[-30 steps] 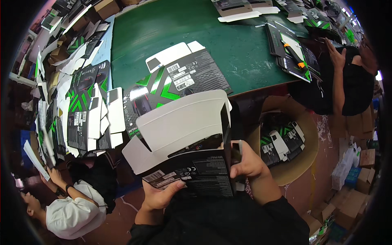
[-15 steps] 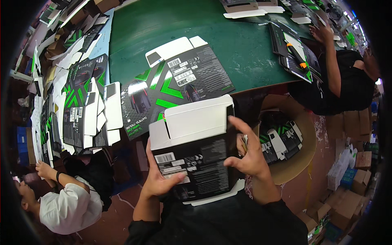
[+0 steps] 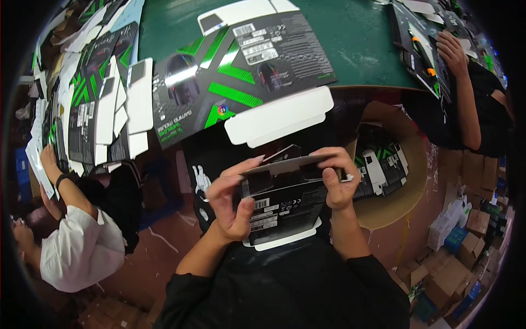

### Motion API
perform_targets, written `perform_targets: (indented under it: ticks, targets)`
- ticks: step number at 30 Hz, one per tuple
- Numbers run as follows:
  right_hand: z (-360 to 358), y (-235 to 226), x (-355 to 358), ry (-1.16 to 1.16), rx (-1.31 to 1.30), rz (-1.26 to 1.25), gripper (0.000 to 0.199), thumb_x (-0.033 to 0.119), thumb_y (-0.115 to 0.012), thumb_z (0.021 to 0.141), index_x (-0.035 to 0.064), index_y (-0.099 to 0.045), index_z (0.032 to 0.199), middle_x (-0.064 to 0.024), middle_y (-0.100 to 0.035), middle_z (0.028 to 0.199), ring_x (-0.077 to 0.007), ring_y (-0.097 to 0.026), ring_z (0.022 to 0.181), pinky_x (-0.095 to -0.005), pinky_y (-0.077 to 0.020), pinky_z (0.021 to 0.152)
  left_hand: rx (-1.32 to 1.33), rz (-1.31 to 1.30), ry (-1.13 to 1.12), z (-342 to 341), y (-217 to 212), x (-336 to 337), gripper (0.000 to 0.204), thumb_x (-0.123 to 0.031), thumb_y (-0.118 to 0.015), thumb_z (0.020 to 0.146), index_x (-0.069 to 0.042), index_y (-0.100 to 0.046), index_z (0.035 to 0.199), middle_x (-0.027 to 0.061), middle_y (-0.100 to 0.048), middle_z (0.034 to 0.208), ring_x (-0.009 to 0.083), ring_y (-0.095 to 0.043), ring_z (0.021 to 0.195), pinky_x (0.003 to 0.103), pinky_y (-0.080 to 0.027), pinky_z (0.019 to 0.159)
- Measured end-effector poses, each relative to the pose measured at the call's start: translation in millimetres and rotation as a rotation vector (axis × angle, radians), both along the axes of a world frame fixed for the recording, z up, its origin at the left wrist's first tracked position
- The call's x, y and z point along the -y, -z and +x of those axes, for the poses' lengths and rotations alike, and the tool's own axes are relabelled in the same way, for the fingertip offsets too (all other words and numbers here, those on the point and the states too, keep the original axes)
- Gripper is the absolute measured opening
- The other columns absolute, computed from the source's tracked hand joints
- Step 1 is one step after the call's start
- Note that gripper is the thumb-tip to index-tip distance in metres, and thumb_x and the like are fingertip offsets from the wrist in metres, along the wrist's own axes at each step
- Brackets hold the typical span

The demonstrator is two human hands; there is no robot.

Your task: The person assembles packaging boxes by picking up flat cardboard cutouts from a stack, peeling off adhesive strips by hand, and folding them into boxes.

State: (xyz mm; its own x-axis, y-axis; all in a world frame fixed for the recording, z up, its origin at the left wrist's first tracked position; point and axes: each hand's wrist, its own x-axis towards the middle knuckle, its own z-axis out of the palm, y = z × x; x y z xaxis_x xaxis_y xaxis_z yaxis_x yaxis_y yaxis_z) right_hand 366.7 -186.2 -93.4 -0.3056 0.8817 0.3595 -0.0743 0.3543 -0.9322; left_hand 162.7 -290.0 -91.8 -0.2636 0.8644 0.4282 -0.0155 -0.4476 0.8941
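Note:
A black printed cardboard box (image 3: 287,205), partly folded, is in front of my body, with white flaps at its near end. My left hand (image 3: 227,205) has it by the left side, thumb on the printed face and slightly blurred fingers over the upper edge. On the right, my right hand (image 3: 341,178) grips the upper corner between thumb and fingers. Beyond them, a flat black-and-green box blank (image 3: 241,66) lies on the green table (image 3: 364,49). Its white flap (image 3: 282,118) sticks out past the near edge.
Stacked box blanks (image 3: 112,109) fill the left side beside a person in a white sleeve (image 3: 82,247). At the right, another person's hand (image 3: 452,52) rests by blanks and an orange-black tool (image 3: 422,55). A round cardboard bin (image 3: 413,192) holds more boxes. Cartons (image 3: 452,277) stand lower right.
The box in my hands has tipped, its white upper flap folded over out of sight. My right hand has closed on its corner. The view has shifted, and the right-hand person's hand has moved onto the blanks.

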Motion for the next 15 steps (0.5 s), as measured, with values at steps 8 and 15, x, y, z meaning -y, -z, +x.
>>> perform_targets:
  ticks: [8, 15]
  targets:
    - [-4, -5, 6, -0.131, -0.059, -0.009, 0.053, 0.05, -0.068, 0.094, -0.0022, -0.065, 0.097, -0.0172, -0.068, 0.097, -0.026, -0.067, 0.094, -0.0355, -0.052, 0.082, -0.105, -0.178, -0.128, -13, -25, 12, 0.012, -0.004, -0.058, 0.088, 0.0, -0.066, 0.096, 0.0184, -0.059, 0.107, 0.032, -0.059, 0.105, 0.043, -0.047, 0.096]
    - [-10, -35, 15, -0.129, 0.035, -0.091, 0.048, 0.043, -0.069, 0.094, -0.0038, -0.066, 0.104, -0.0181, -0.07, 0.105, -0.0262, -0.066, 0.096, -0.0351, -0.0511, 0.088, -0.132, -0.152, -0.147, -12, -33, 14, 0.025, -0.011, -0.069, 0.085, 0.001, -0.059, 0.104, 0.0175, -0.055, 0.106, 0.0298, -0.058, 0.103, 0.04, -0.048, 0.093]
